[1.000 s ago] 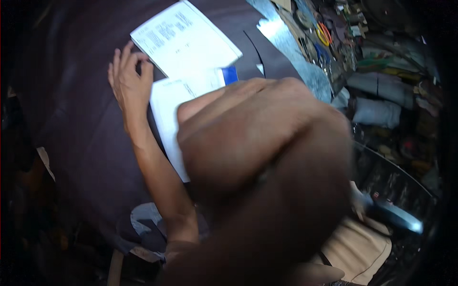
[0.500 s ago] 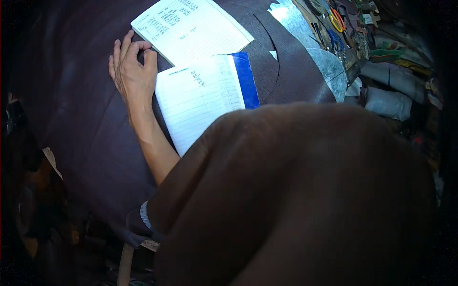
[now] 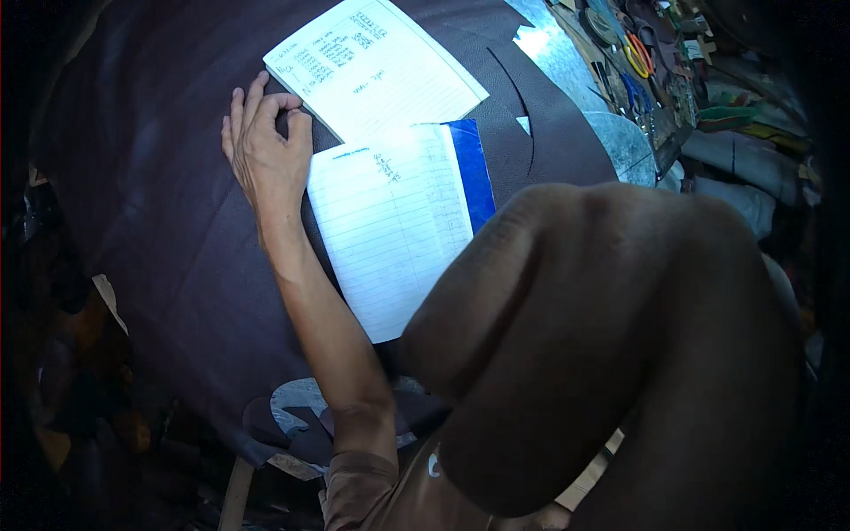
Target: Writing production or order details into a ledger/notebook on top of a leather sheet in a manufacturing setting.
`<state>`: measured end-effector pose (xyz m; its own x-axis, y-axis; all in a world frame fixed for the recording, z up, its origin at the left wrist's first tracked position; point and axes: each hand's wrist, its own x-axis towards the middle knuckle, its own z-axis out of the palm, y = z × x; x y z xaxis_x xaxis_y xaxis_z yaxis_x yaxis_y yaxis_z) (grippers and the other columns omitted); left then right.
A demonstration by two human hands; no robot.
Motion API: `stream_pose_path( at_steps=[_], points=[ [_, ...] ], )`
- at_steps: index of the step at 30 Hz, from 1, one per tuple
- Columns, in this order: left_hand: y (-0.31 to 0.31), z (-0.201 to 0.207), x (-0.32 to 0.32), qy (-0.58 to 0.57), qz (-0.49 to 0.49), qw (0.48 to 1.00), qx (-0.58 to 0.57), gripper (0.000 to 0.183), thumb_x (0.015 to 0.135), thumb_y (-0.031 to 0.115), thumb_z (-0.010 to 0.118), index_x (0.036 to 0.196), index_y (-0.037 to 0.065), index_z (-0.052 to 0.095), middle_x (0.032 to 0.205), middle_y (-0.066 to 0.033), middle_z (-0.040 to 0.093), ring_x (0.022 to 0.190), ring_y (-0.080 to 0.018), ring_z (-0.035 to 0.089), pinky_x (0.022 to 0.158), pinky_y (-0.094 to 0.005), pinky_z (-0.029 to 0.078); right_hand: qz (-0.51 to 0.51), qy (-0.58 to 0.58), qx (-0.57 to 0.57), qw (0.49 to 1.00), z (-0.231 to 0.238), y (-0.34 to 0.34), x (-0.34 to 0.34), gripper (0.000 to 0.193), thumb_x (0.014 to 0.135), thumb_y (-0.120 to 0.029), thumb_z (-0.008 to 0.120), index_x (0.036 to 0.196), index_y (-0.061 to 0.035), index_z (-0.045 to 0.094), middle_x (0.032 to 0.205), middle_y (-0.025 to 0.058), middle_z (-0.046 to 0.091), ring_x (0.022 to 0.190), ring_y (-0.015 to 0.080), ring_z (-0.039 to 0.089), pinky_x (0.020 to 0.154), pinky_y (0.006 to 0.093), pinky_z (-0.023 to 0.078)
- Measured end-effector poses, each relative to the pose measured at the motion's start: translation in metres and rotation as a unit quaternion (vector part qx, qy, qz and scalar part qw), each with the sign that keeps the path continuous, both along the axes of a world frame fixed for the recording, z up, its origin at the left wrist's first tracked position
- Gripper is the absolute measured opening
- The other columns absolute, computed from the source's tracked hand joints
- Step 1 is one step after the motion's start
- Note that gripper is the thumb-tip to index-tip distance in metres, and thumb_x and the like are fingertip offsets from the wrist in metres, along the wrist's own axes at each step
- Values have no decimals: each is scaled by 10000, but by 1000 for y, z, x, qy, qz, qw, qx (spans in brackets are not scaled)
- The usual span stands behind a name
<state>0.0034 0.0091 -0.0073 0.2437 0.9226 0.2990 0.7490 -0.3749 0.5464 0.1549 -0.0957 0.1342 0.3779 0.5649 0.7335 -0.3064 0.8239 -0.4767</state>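
While the left hand is resting on the dark leather in the head view, its fingers are lying loosely spread beside the open notebook. The right hand is covering the lower page's corner; whether its fingers are pinching anything cannot be told.

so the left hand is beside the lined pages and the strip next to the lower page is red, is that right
The strip next to the lower page is blue, not red, as the head view shows; the left hand is indeed beside the lined pages.
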Motion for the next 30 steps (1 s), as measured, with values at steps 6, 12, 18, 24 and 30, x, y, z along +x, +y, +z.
stream_pose_path(
  at_steps=[6,12,18,24,30],
  points=[
    [-2,1,4,-25,-18,999,29,158,853,196,607,913,96,712,1421,-102,568,1404,-355,405,1195,-511,203,25,3,-21,999,8,5,3,434,1005,-325,482,1034,78,641,830,185,654,644,264,661,590,369,553],
    [-4,4,3,-26,-4,1000,5,141,854,189,611,895,97,711,1431,-124,556,1408,-364,399,1202,-503,188,39,3,-46,998,14,9,5,447,1015,-338,461,1027,70,643,821,175,645,659,263,656,619,379,553],
    [-6,4,3,-29,-7,1000,5,150,850,191,616,908,93,714,1431,-130,555,1413,-366,391,1202,-506,182,34,-20,-83,996,16,7,28,462,1025,-351,439,1019,63,645,812,166,635,675,261,651,647,390,553],
    [-3,4,3,-23,-15,1000,4,159,845,186,619,928,96,720,1432,-131,554,1416,-370,386,1201,-511,184,-5,-33,-117,993,19,1,53,478,1034,-363,417,1011,55,647,803,157,625,690,259,646,675,400,553],
    [-4,6,4,-14,-8,1000,1,146,846,192,613,918,104,705,1446,-112,546,1423,-354,382,1202,-505,187,-30,-38,-149,988,20,1,71,495,1044,-376,396,1004,48,649,795,147,616,705,257,641,703,410,553]
  ],
)
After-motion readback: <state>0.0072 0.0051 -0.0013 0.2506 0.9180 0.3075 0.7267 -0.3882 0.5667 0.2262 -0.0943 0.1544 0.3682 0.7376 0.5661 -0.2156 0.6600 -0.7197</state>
